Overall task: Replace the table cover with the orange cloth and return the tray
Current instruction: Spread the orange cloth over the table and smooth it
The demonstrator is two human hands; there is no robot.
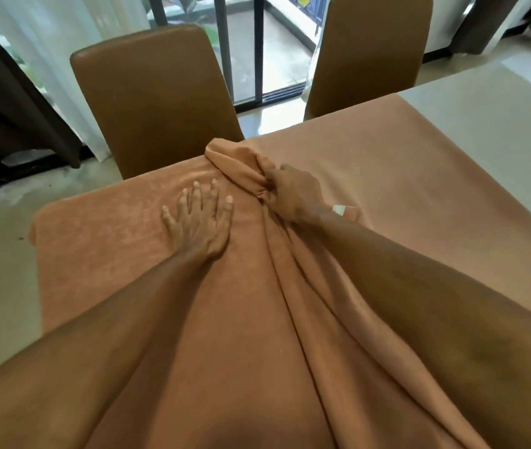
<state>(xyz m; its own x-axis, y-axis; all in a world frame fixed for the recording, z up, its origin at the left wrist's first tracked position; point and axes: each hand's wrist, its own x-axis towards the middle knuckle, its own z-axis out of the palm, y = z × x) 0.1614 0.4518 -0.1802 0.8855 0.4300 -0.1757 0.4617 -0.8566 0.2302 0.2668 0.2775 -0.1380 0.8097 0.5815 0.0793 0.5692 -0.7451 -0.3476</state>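
My left hand presses flat, fingers spread, on the orange cloth lying over most of the table. My right hand grips a bunch of it. Risk: a hard pull drags it askew. No tray visible.

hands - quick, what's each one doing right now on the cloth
Left hand: open, fingers spread, pressing flat on the orange cloth.
Right hand: closed, gripping a bunched fold of the cloth.
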